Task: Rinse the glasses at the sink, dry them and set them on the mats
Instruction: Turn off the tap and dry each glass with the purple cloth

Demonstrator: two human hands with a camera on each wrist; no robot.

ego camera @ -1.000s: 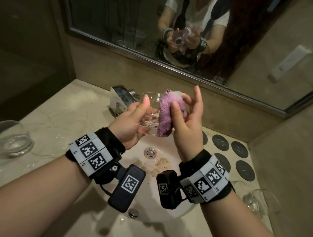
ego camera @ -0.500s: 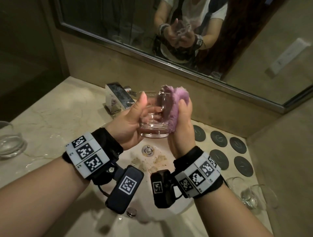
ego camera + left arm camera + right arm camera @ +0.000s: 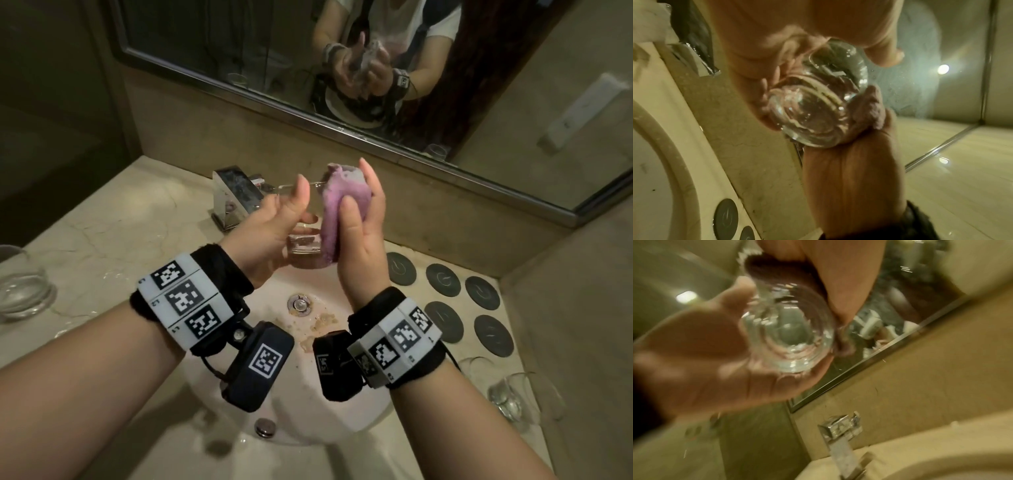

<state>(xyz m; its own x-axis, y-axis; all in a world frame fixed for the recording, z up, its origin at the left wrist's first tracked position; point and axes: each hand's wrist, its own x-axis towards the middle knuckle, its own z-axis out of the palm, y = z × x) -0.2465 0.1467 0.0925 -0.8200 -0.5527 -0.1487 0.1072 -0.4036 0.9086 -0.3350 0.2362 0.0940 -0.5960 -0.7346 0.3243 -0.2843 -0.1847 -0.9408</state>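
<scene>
I hold a clear tumbler glass upright over the white sink basin. My left hand grips it from the left, thumb up by the rim. My right hand pinches a purple cloth and presses it against the glass's right side. Several round dark mats lie on the counter to the right of the basin.
A chrome faucet stands behind the basin. One glass sits on the counter at far left, and two more glasses stand at the right front near the mats. A mirror runs along the back wall.
The cloth went from inside the tilted glass to its outer right side. The glass now stands upright and both hands sit slightly lower over the basin.
</scene>
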